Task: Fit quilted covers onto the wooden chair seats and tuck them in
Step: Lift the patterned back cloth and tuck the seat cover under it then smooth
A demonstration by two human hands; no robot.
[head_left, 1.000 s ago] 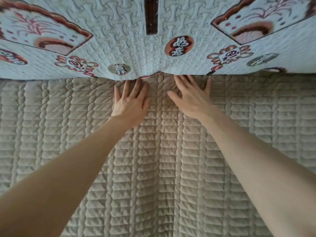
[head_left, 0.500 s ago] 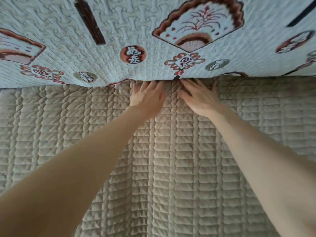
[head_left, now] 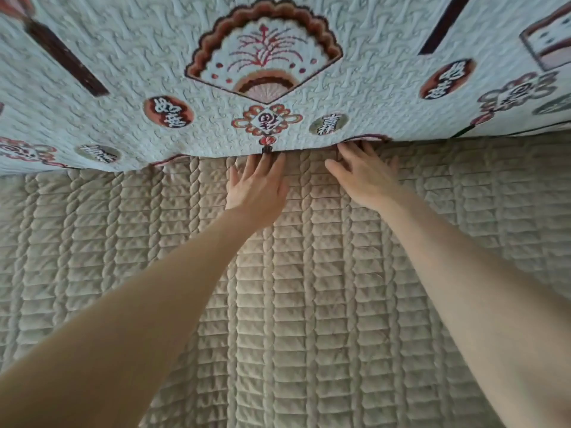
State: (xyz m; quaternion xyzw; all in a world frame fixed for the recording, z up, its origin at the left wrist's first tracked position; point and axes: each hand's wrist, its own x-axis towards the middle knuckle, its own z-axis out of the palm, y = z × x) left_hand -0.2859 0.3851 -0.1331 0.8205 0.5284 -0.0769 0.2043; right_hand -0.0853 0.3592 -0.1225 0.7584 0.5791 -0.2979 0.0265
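A beige quilted seat cover (head_left: 309,304) fills the lower part of the view, spread flat. Above it hangs a pale blue quilted back cover (head_left: 123,125) with red fan and medallion patterns. Both my hands lie flat on the beige cover at the crease where the two covers meet. My left hand (head_left: 256,188) has straight fingers, and their tips reach under the blue cover's edge. My right hand (head_left: 366,177) is just to its right, fingers spread, with the tips also pushed into the crease. No wood of the chair shows.
The beige cover runs on to the left, the right and toward me. A dark brown strip (head_left: 66,64) shows on the blue cover at the upper left and another dark strip (head_left: 443,24) at the upper right.
Both hands have slid to the right along the crease, past the fan motif's tassel. Their fingertips sit deeper under the blue cover's edge than a second ago.
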